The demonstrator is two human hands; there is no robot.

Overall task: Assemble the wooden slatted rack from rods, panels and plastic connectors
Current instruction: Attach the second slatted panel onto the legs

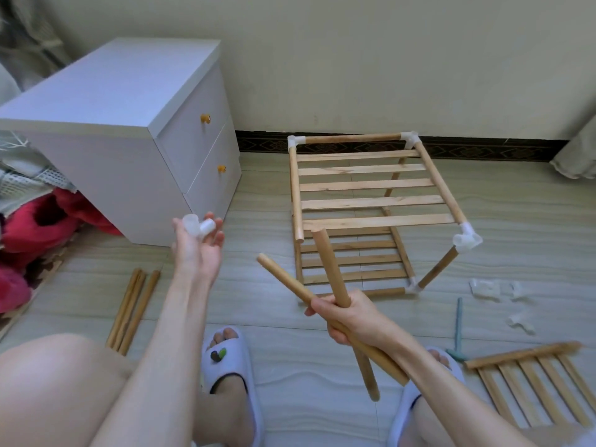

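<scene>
A: Rack (371, 201) status?
B: Half built. Pale wood, two slatted panels joined by rods, translucent white plastic connectors at three top corners. The near-left top corner is bare, rod end sticking out. It stands on the tiled floor (516, 221) against the wall, at 12 o'clock from the hands.
A: Right hand?
B: Right hand (348, 314) has its grip clamped round two rods (325, 269), crossed in an X, upper ends pointing to 11 and 12 o'clock. The rod tips overlap the rack's near edge in view; touching or not, can't tell.
A: Left?
B: Left hand (200, 243) raised, palm up, fingers loosely curled, pinching a white connector (200, 225) at the fingertips. Well apart from the rack, at 9 o'clock from it.
A: Loose parts?
B: Spare rods (132, 311) on the floor at 8 o'clock of the left hand. Spare slatted panel (532, 382) flat at 4 o'clock of the right hand. Loose connectors (490, 288) at 2 o'clock of it, beside a teal tool (458, 327).
A: Surroundings?
B: White drawer cabinet (129, 140) at 10 o'clock, red cloth (38, 227) beside it. White slippers (225, 366) on both feet.
</scene>
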